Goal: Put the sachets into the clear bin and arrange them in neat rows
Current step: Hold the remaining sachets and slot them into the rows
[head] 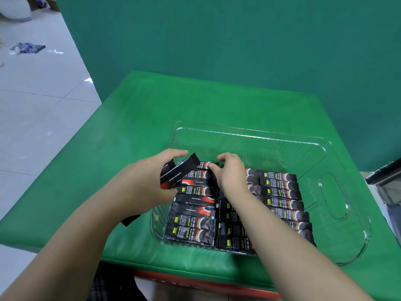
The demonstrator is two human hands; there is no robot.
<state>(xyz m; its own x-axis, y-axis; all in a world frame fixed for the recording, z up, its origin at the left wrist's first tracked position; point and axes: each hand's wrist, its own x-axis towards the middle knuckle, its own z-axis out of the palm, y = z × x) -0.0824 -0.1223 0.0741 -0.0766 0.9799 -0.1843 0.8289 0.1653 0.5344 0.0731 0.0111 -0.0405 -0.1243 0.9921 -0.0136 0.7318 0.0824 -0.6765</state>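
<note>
Sachets (191, 222) lie packed in the clear bin (334, 213), which occupies the lower centre and right of the frame on a green-covered table (130, 118). Three columns are visible, each sachet lying flat with its long axis running left to right across the frame. The columns fill the near part of the bin; the far part, toward the upper edge of the bin, is bare.

Left hand (152, 179), at centre left of the frame: fingers curled round a small bunch of loose sachets (179, 171), held above the bin's left rim. The bunch is tilted, its long axis rising toward the upper right, so it is out of line with the rows.

Right hand (230, 170), at centre frame: reaching into the bin, fingers bent, thumb and fingertips pressing on the farthest sachet (206, 165) of the left column. Whether it pinches this sachet or only pushes it cannot be told.

One dark sachet (130, 220) shows on the table beneath the left forearm, outside the bin.

Assessment: the open slot lies just beyond the farthest sachet, toward the upper frame. The left hand is nearer to it, just to its left. The held bunch would need turning level with the rows before being laid down.
</note>
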